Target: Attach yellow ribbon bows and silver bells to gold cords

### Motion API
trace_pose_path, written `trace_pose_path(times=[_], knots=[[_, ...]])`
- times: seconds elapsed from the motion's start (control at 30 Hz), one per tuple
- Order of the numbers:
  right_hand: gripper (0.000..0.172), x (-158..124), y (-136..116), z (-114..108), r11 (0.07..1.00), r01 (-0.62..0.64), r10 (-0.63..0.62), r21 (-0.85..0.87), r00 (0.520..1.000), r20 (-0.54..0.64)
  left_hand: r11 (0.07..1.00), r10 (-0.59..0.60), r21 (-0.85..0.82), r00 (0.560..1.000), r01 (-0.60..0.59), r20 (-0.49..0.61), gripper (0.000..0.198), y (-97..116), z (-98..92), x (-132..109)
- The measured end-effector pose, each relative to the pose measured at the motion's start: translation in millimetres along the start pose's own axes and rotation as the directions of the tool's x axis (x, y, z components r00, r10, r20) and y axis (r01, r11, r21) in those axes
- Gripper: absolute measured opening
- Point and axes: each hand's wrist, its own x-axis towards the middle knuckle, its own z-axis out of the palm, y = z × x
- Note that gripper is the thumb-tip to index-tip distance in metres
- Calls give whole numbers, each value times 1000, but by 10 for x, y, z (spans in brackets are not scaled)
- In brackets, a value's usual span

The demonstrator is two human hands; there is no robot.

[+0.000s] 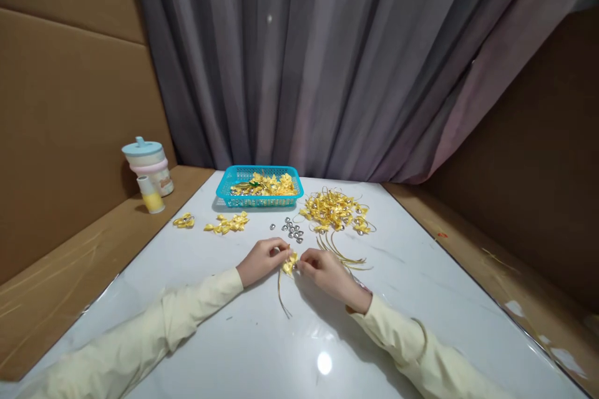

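Above the middle of the white table, my left hand (266, 260) pinches the upper left of a small yellow ribbon bow (289, 263). From the bow a thin gold cord (280, 296) hangs down and lies on the tabletop. My right hand (327, 273) is closed in a pinch at the bow's right edge, where a small shiny spot shows; its fingertips hide what they grip. Just beyond the hands lie several small silver bells (292, 230). Several loose gold cords (344, 255) are spread beside and behind my right hand.
A blue plastic basket (222, 194) with yellow bows stands at the back. To its right is a heap of corded yellow bows (333, 209). Loose bows (228, 222) and a smaller bundle (184, 220) lie left. A lidded cup (150, 162) and yellow-white tumbler (150, 194) stand beyond the left edge.
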Motion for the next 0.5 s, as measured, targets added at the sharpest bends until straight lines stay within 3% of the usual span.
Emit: trace_pose_path(times=[0.1, 0.2, 0.37, 0.5], knots=[[23, -1, 0, -55, 998, 7, -12, -60, 997, -77, 998, 15, 63, 994, -22, 110, 25, -75, -143, 60], [23, -23, 40, -73, 995, 8, -19, -101, 995, -102, 979, 40, 186, 974, -83, 222, 16, -131, -428, 132], [23, -35, 163, -75, 993, -7, -8, -120, 993, -120, 892, 5, 433, 960, -131, 280, 22, -79, -907, 269], [23, -19, 210, -126, 992, -4, -12, -124, 991, -133, 851, -51, 487, 892, -197, 450, 21, 41, -1119, 427]])
